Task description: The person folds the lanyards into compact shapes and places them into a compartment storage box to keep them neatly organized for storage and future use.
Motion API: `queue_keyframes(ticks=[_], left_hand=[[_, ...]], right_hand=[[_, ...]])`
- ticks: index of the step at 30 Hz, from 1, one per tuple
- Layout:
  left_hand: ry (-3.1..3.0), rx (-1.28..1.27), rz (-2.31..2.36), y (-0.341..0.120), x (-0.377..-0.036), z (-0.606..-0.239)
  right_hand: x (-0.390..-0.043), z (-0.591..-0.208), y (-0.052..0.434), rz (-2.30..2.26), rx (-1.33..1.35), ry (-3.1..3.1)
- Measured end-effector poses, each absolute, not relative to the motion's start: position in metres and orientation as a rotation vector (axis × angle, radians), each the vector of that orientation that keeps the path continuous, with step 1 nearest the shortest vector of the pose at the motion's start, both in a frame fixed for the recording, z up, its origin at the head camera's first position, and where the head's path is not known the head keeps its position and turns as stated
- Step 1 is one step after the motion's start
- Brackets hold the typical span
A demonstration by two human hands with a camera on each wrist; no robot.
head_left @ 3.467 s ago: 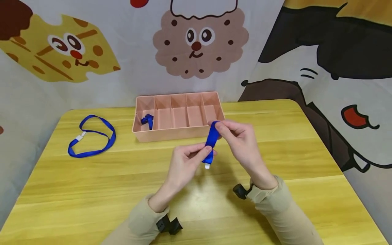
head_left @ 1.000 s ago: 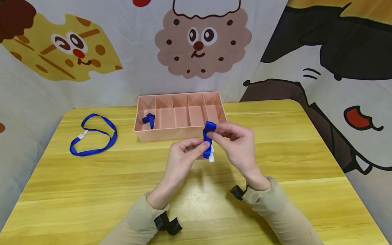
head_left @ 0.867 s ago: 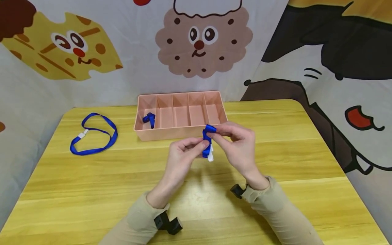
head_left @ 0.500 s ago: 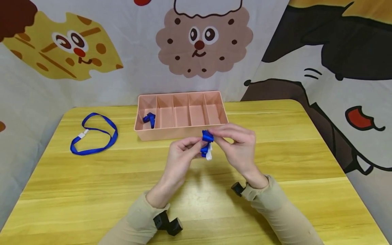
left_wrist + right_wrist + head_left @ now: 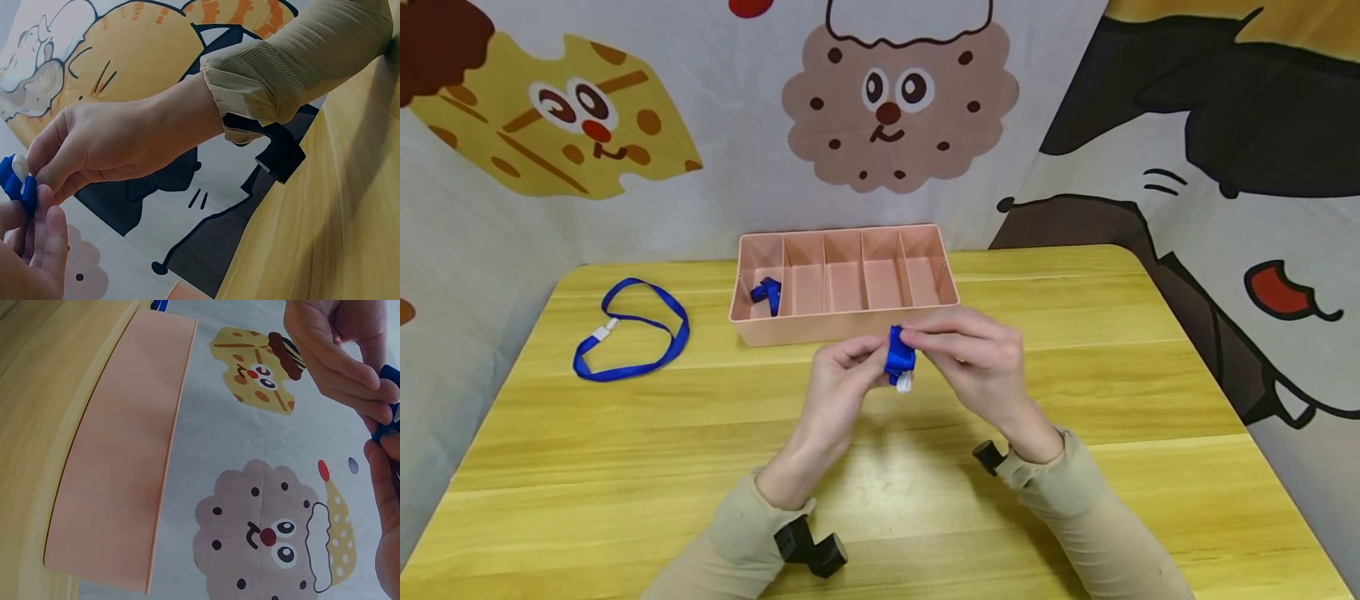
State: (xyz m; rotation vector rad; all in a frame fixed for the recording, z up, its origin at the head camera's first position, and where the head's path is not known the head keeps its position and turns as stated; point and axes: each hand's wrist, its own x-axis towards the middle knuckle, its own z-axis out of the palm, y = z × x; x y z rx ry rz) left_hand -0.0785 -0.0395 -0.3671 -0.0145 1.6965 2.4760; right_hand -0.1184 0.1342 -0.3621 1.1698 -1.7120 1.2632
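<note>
In the head view a blue lanyard (image 5: 900,357) with a white plastic clasp (image 5: 903,382) is bunched into a small folded bundle between both hands, raised over the table. My left hand (image 5: 844,385) pinches the bundle from the left, its thumb partly behind the ribbon. From the right, my right hand (image 5: 979,358) pinches the upper end of the ribbon with thumb and fingertips. The left wrist view shows the white clasp (image 5: 20,165) among the blue folds. In the right wrist view the bundle (image 5: 390,375) is partly cut off by the frame edge.
A pink box (image 5: 842,326) with several compartments stands behind the hands. Its leftmost compartment holds a folded blue lanyard (image 5: 767,295). Another blue lanyard (image 5: 628,372) lies in a loose loop at the table's left. A printed cloth (image 5: 722,125) hangs behind the wooden table (image 5: 625,467).
The held ribbon has gone from a longer folded strip to a shorter, more compact bundle. My right hand has brought its top end down and toward the left hand, which has barely moved.
</note>
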Motion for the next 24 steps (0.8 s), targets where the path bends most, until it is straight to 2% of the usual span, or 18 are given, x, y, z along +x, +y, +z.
queue_keyframes(ticks=[8, 18, 24], left_hand=[[1.670, -0.015, 2.503, -0.041, -0.078, -0.367], [1.724, 0.108, 2.455, -0.047, -0.080, -0.362], [1.873, 0.133, 2.412, -0.050, -0.079, -0.358]], right_hand=[[-0.118, -0.362, 0.133, 1.143, 1.216, -1.683], [-0.115, -0.355, 0.131, 1.002, 1.201, -1.706], [-0.110, -0.354, 0.133, 1.253, 1.100, -1.838]])
